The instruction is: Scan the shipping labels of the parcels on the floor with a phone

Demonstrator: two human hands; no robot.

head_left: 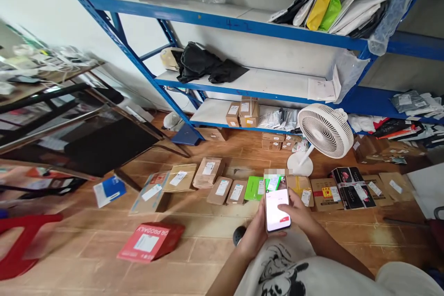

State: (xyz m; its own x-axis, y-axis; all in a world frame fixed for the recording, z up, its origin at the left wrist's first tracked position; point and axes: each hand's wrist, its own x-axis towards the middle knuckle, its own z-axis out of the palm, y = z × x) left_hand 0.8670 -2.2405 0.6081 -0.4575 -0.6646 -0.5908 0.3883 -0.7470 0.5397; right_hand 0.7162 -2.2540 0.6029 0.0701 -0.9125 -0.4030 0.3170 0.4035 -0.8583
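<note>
A smartphone with a lit, mostly white screen and a small red button is held upright at waist height. My left hand wraps its left side and lower edge. My right hand closes on the phone from the right, its thumb over the screen. Just beyond the phone, a row of labelled parcels lies on the floor, among them a bright green parcel, a small brown box and a brown carton with yellow tape. The phone hides part of this row.
Blue metal shelving holds bags and boxes. A white fan stands before it. On the floor lie a red box, a black box and brown cartons. A red stool and a cluttered desk are at left.
</note>
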